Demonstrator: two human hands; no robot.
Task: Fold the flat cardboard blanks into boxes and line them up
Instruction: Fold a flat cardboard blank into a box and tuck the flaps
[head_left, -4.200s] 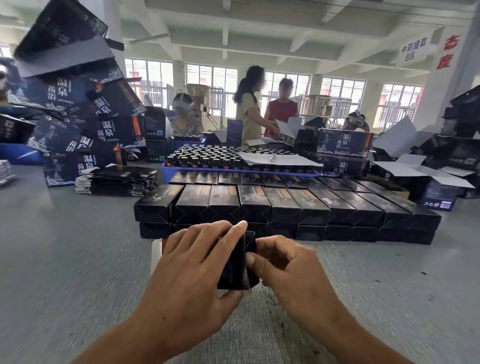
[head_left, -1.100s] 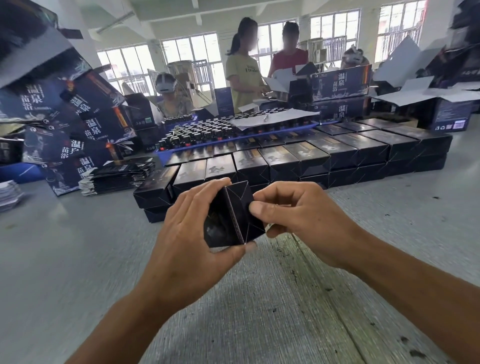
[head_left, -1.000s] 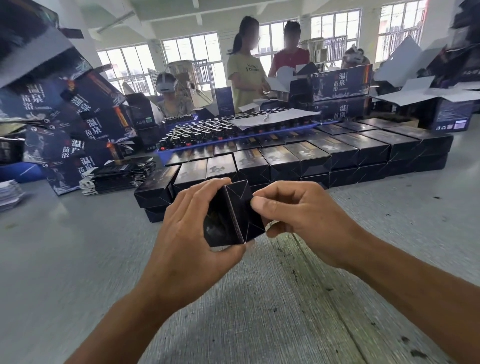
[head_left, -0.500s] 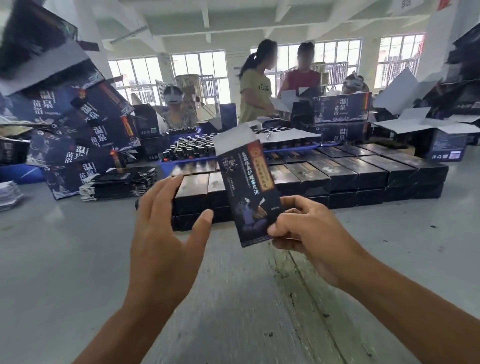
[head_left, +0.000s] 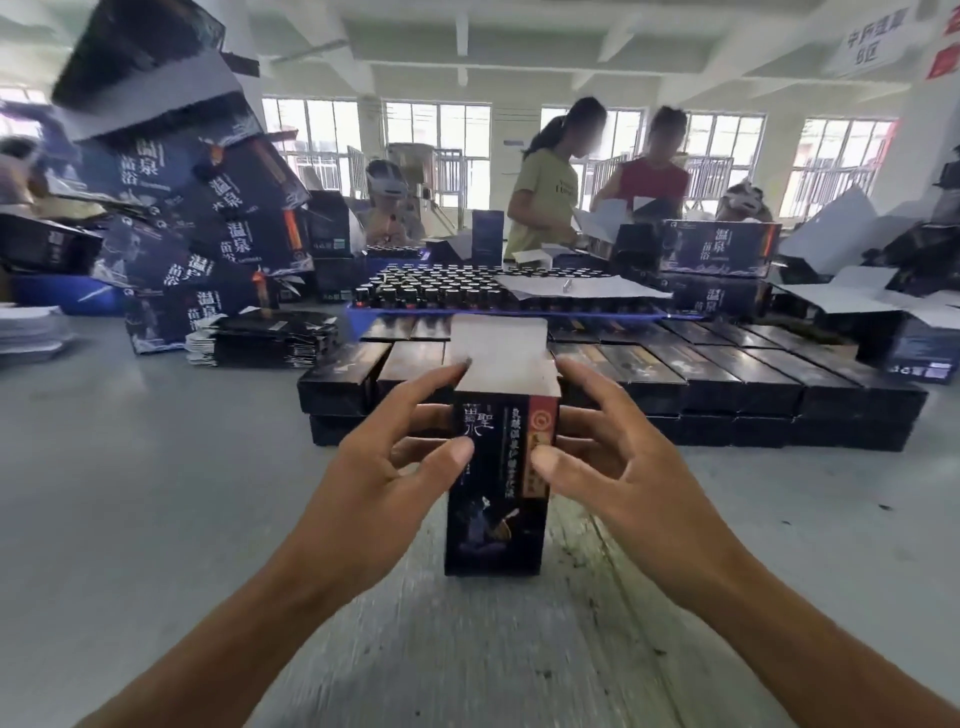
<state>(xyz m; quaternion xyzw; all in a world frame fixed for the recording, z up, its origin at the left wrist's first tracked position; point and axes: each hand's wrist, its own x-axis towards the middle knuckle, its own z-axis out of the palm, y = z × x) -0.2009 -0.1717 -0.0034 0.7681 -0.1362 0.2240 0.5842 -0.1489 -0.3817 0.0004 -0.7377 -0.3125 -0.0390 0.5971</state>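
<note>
- A grey, scuffed work surface (head_left: 156, 519) fills the foreground of a bright workshop.
- Upright on it, nearest, stands a dark printed box (head_left: 496, 483), its pale top flap (head_left: 498, 345) still raised.
- The left hand (head_left: 379, 483) and right hand (head_left: 618, 473) flank it, fingers curled around its sides.
- Judgement: body formed, top unclosed; next, tuck the flap in, then lay it down.
- Behind lie rows of finished boxes (head_left: 675, 379), glossy and rectangular.
- Farther left, a stack of flat blanks (head_left: 270, 340).
</note>
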